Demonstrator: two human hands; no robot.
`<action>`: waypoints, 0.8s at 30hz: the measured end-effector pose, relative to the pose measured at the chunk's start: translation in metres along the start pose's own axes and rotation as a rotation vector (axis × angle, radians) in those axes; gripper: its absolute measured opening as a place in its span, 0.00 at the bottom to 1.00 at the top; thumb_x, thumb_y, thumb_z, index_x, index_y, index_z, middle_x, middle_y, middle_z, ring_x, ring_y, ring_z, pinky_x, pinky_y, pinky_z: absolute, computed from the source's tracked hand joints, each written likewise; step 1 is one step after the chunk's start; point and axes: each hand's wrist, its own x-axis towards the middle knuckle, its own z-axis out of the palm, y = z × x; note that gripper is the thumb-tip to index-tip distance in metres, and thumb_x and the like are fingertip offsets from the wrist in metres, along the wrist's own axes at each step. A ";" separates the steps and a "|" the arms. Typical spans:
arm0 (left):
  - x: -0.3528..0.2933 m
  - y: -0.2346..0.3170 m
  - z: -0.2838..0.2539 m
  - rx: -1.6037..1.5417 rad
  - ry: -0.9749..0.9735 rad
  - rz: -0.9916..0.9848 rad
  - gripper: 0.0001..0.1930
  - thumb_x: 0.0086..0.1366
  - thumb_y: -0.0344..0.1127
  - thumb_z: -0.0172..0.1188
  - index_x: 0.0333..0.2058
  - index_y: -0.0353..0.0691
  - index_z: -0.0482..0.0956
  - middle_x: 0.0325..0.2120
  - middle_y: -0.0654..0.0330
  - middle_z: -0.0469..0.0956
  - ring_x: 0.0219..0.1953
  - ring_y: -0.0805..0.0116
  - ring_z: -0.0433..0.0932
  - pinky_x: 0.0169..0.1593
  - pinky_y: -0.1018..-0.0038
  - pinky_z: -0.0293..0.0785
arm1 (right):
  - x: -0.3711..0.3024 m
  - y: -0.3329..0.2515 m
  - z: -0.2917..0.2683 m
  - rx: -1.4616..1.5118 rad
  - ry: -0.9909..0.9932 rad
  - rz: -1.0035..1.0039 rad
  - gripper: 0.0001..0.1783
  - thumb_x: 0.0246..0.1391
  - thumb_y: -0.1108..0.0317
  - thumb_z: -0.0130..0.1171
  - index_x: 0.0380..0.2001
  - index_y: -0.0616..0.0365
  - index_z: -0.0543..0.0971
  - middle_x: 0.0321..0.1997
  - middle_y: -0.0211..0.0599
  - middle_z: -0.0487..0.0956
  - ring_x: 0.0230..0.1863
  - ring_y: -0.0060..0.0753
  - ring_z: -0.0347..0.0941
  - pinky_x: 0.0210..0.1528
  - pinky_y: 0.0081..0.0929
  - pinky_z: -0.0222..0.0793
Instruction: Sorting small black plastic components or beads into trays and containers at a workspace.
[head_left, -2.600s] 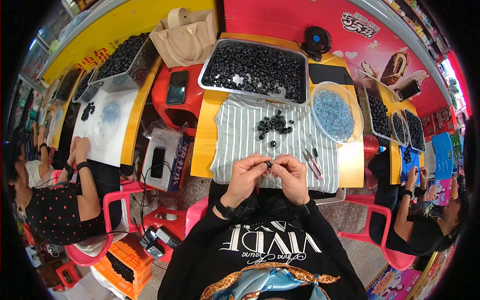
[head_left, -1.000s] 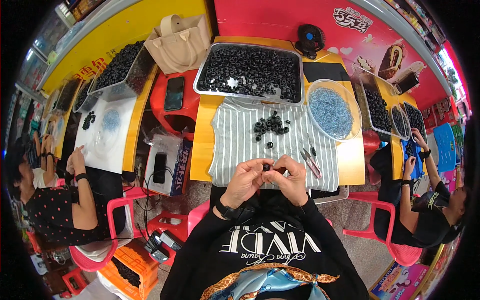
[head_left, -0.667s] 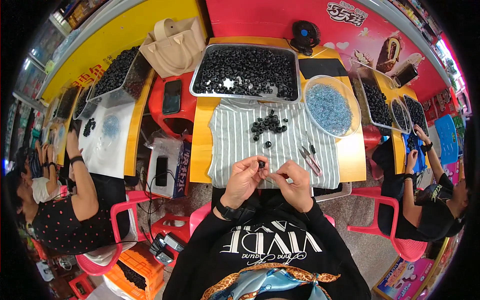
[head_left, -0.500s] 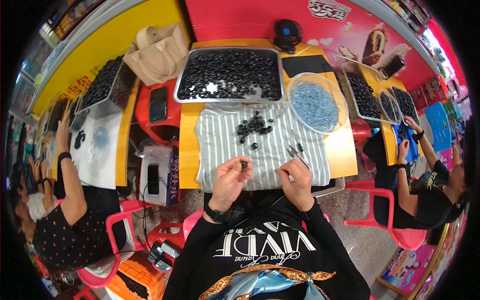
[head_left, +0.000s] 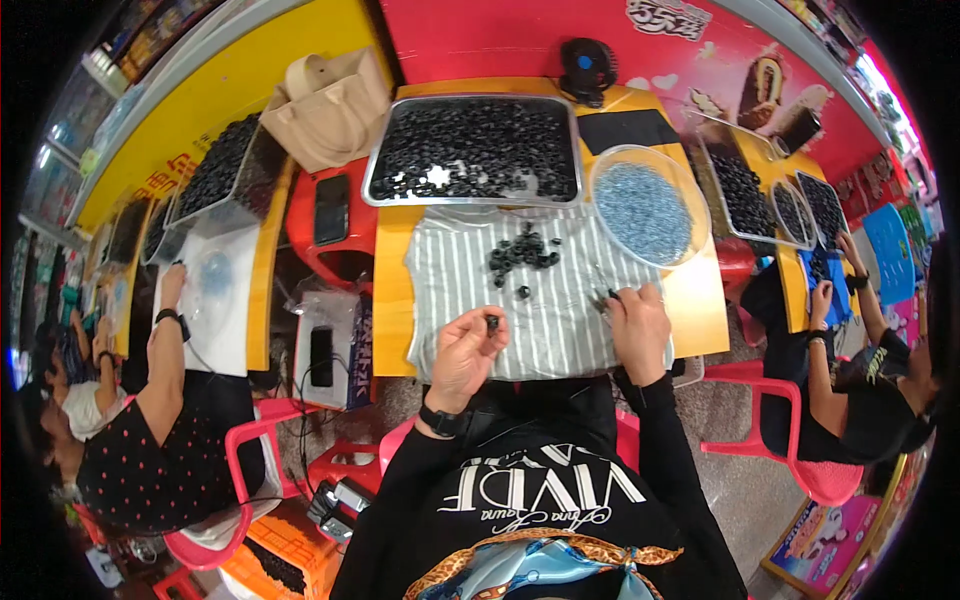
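A small black bead (head_left: 492, 322) is pinched between the thumb and forefinger of my left hand (head_left: 466, 355), just over the near part of a grey-and-white striped cloth (head_left: 455, 270). On the cloth's right side, my right hand (head_left: 641, 328) has its fingers closed together. At its fingertips shows a small dark and silver thing (head_left: 606, 299), mostly covered, so what the fingers hold is unclear. Beyond my hands, mid-cloth, lies a loose pile of black beads (head_left: 525, 252), with a single bead (head_left: 523, 292) nearer to me.
A metal tray (head_left: 372, 180) of black beads stands behind the cloth. To its right are a round tub (head_left: 706, 215) of pale blue bits, a dark mat (head_left: 628, 131) and a fan (head_left: 588, 68). People work at tables on both sides; a red stool (head_left: 297, 220) holds a phone (head_left: 331, 208).
My right hand has moved right and forward to where a pointed metal tool lay, now largely covered. My left hand keeps the bead, tilted more into sight. The whole view has shifted slightly.
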 end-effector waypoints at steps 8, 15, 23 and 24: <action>-0.001 0.002 -0.001 -0.003 -0.015 0.000 0.18 0.69 0.37 0.55 0.49 0.26 0.74 0.38 0.55 0.78 0.40 0.69 0.78 0.46 0.76 0.76 | 0.001 0.005 0.007 -0.041 -0.049 0.005 0.08 0.48 0.72 0.62 0.26 0.62 0.74 0.32 0.49 0.73 0.38 0.56 0.71 0.38 0.48 0.67; 0.000 0.000 -0.003 0.065 -0.032 -0.001 0.17 0.70 0.37 0.55 0.48 0.27 0.74 0.38 0.55 0.78 0.37 0.70 0.77 0.43 0.77 0.75 | 0.003 0.004 0.007 -0.075 -0.087 -0.024 0.08 0.48 0.72 0.62 0.28 0.63 0.74 0.34 0.50 0.73 0.39 0.56 0.71 0.38 0.48 0.67; 0.001 -0.001 0.000 0.062 -0.044 0.026 0.14 0.70 0.34 0.55 0.47 0.30 0.76 0.37 0.56 0.79 0.37 0.70 0.78 0.44 0.76 0.74 | -0.006 -0.013 -0.019 0.622 -0.205 0.163 0.07 0.51 0.79 0.56 0.35 0.64 0.75 0.31 0.49 0.77 0.33 0.52 0.76 0.34 0.37 0.70; 0.000 -0.001 -0.001 0.064 -0.041 0.023 0.14 0.70 0.34 0.55 0.47 0.30 0.76 0.37 0.56 0.79 0.37 0.70 0.78 0.44 0.76 0.74 | -0.010 -0.020 -0.022 0.625 -0.207 0.166 0.07 0.51 0.79 0.56 0.35 0.64 0.75 0.31 0.49 0.77 0.33 0.52 0.76 0.34 0.37 0.70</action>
